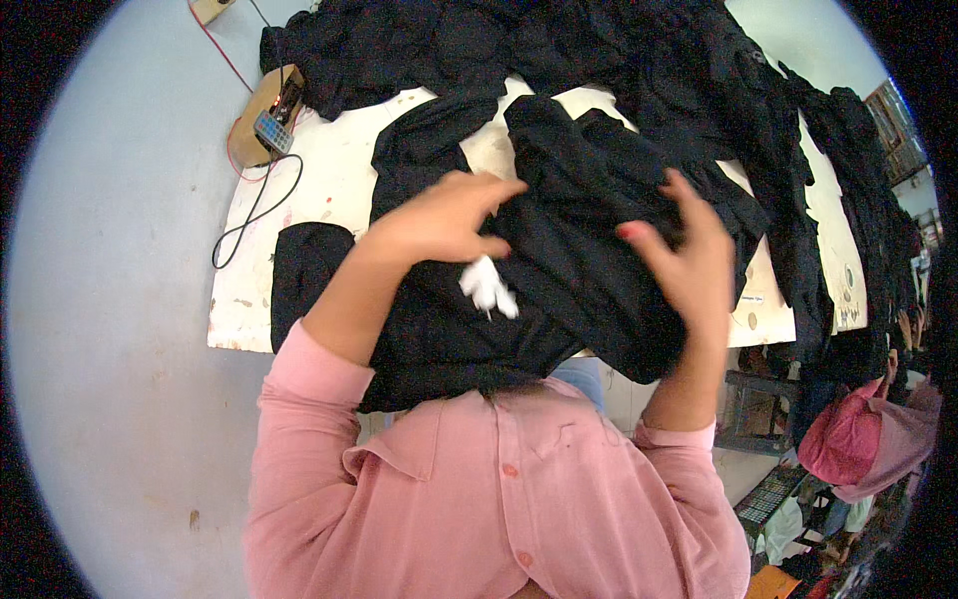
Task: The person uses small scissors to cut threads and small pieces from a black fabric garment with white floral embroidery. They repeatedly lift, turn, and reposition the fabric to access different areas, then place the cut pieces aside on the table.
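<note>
A black garment (589, 240) lies bunched and spread over the near part of the table, with part of it hanging over the front edge. Above its left side is my left hand (439, 222), thumb and fingers apart. Just below that thumb shows a small crumpled-looking white thing (487, 288); its kind is unclear, and I cannot tell whether it touches the hand. My right hand (691, 262) hovers over or lightly touches the garment's right side, fingers spread and slightly blurred. Neither hand visibly grips the cloth.
More black cloth (449, 45) is heaped along the far side and down the right of the pale table (239, 299). A tan speaker-like box (261, 120) with a remote control (272, 132) and cable stands at the far left, by the wall. Another person in pink (848, 434) is at the right.
</note>
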`<state>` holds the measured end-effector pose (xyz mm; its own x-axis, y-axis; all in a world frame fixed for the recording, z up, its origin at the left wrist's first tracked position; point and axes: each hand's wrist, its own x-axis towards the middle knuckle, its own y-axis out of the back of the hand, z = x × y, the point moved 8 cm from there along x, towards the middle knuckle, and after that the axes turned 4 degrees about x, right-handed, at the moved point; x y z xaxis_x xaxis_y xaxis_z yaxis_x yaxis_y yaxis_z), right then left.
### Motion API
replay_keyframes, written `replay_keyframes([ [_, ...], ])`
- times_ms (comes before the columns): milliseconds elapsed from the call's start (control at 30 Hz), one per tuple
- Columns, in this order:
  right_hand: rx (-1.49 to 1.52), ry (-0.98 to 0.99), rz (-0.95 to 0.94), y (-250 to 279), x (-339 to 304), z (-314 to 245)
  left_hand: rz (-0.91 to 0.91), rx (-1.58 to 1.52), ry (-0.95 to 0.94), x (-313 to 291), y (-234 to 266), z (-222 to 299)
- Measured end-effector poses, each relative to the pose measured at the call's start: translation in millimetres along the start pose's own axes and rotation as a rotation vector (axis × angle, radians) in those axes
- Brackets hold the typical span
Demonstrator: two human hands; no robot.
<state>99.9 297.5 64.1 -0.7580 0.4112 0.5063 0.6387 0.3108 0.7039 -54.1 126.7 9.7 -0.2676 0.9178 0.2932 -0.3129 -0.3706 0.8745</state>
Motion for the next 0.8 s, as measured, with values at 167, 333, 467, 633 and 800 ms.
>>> replay_keyframes([
  [167,0.053,-0.094,-0.002,-35,33,41,0.071,0.021,0.232,25,11,-22],
  [333,0.357,-0.124,0.383,22,58,40,1.08,-0.03,0.089,-43,177,-19],
  [467,0.279,0.056,0.609,36,47,1,0.339,-0.282,0.052,-78,140,40],
  [633,0.09,0.203,0.347,13,43,-31,-0.476,-0.496,0.095,-88,68,59],
  [800,0.351,0.274,0.07,2,31,-93,-0.523,-0.375,0.153,-43,-12,60],
])
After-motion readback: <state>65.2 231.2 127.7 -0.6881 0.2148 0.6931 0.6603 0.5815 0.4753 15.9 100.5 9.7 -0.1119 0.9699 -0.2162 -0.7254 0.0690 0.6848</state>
